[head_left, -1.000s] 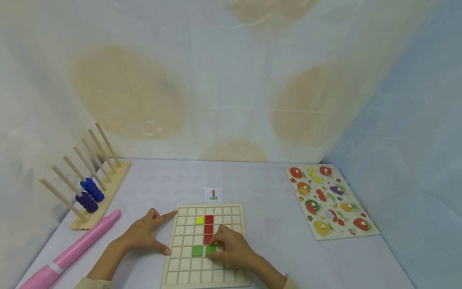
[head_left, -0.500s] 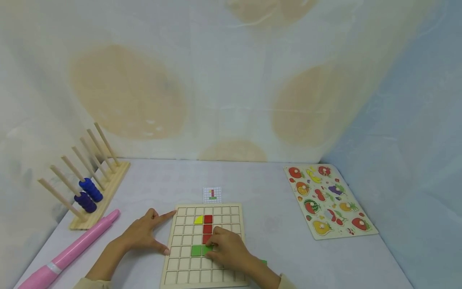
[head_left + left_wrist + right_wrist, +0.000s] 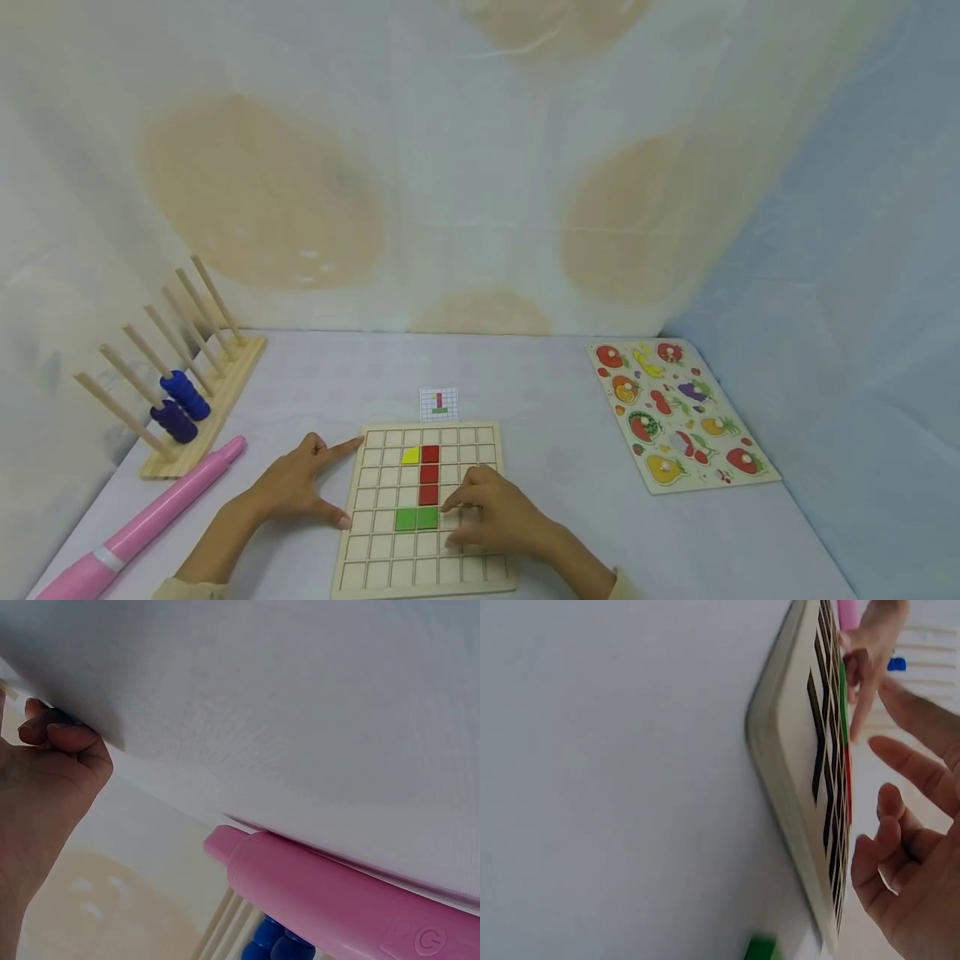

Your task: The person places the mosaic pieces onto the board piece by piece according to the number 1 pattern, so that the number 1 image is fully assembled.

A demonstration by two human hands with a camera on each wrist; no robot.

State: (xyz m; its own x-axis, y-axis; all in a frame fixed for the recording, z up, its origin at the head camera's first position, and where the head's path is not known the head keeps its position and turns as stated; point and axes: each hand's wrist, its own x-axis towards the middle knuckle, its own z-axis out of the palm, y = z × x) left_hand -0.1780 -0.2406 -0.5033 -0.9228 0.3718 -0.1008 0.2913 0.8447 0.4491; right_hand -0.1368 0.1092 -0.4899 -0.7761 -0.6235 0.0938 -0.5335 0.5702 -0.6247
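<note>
A wooden grid board (image 3: 375, 575) lies flat, holding a yellow tile (image 3: 410, 455) with one rounded corner, a column of three red tiles (image 3: 429, 474) and two green tiles (image 3: 416, 519) side by side below. My left hand (image 3: 295, 482) rests at the board's left edge, index finger at the upper corner and thumb lower down, the other fingers curled. Over the right part of the grid hovers my right hand (image 3: 498, 517), thumb and index finger apart with nothing between them. The right wrist view also shows this right hand (image 3: 922, 855) beside the board's edge.
A pattern card (image 3: 438, 404) lies behind the board. At left stand a peg rack (image 3: 217, 417) with blue and purple beads and a pink pump-like tube (image 3: 150, 521). A fruit puzzle (image 3: 682, 417) lies right. Another green piece (image 3: 762, 948) is on the table.
My right hand has let go of the second green tile, now seated beside the first, and has moved slightly right with its fingers spread. My left hand stays at the board's edge.
</note>
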